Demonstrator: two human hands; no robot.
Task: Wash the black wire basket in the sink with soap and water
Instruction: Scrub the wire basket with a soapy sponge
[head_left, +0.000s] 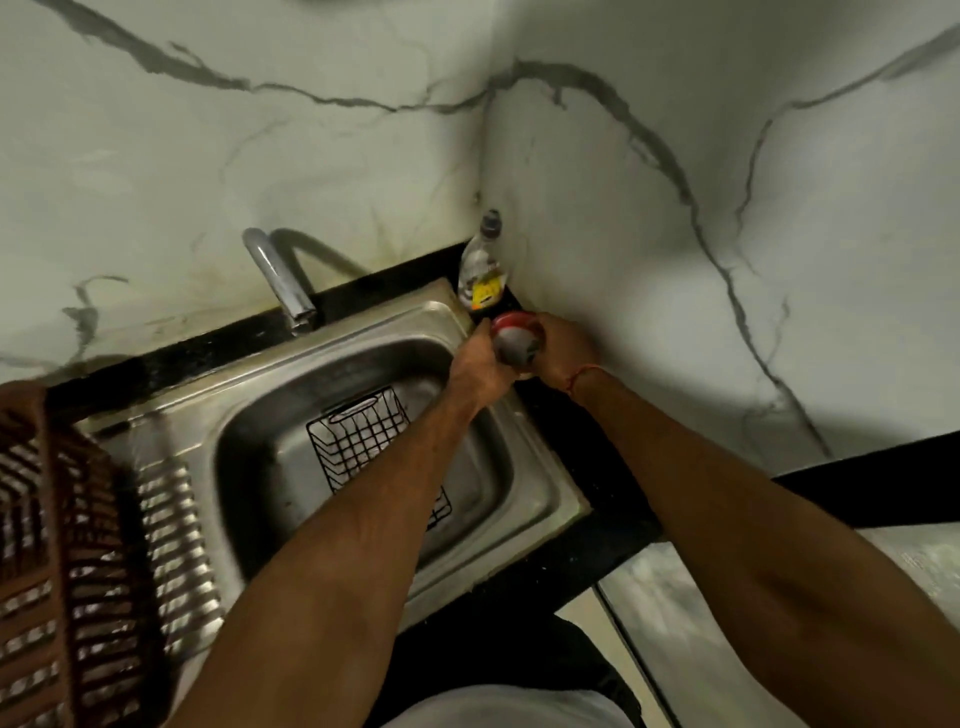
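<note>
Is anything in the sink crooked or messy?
A little. The black wire basket sits tilted in the sink, one end higher, partly behind the left arm. Nothing looks spilled or broken. Both hands, left hand and right hand, hold a red-and-grey container at the corner.

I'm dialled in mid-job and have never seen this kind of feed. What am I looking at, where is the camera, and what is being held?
There is no machine: a person wears one camera on the head, looking down at their own arms. The left hand and right hand both grip a red and grey container at the sink's back right corner. The black wire basket lies in the sink, untouched, below the tap. A clear bottle stands in the wall corner, and a brown slatted crate sits at left.
</note>
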